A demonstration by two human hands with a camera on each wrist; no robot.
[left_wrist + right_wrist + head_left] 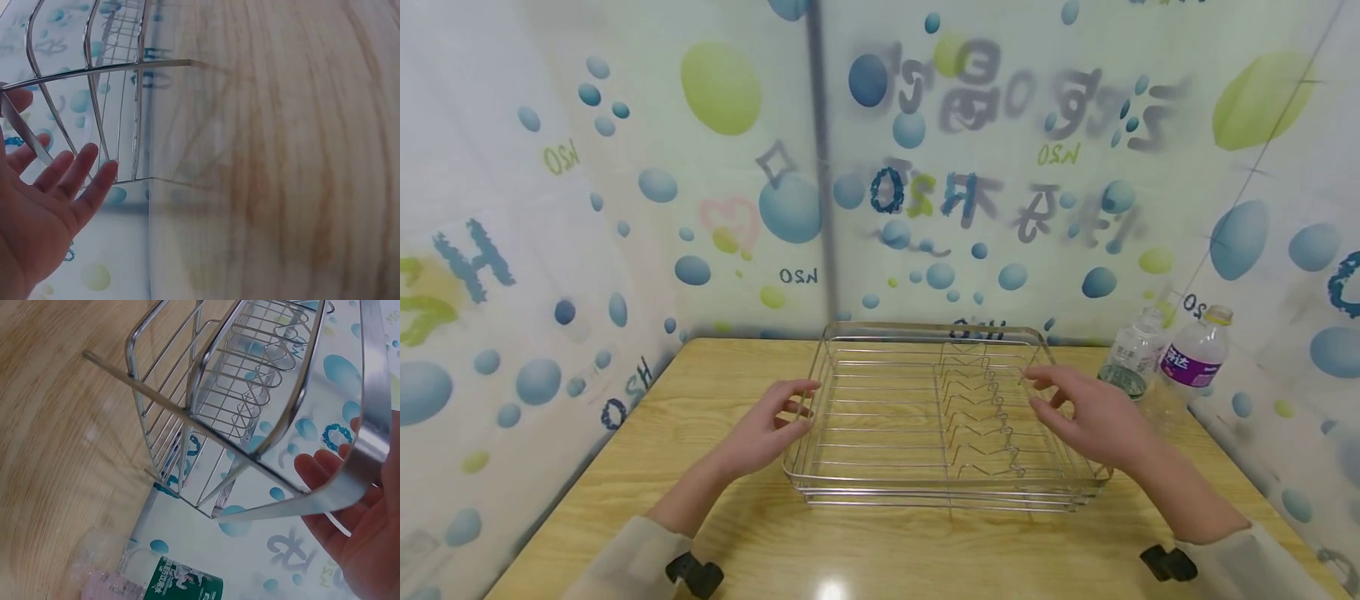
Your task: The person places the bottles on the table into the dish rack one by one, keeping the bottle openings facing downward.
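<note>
A silver wire dish rack (947, 481) with a row of zigzag plate dividers (981, 417) on its right half sits on the wooden table (880, 542). My left hand (767, 429) is at the rack's left side, fingers loosely bent and thumb apart from them. The left wrist view shows those fingers (84, 165) spread beside the side wires; contact is unclear. At the right side, my right hand (1093, 412) hovers by the rim with relaxed fingers. In the right wrist view its fingers (325, 459) lie behind the flat metal band (373, 440), not curled round it.
Right of the rack, near the back corner, stand a clear bottle with a green lower part (1123, 379) and a clear bottle with a purple label (1189, 367). A patterned curtain (760, 183) with blue and green dots surrounds the table's back and sides.
</note>
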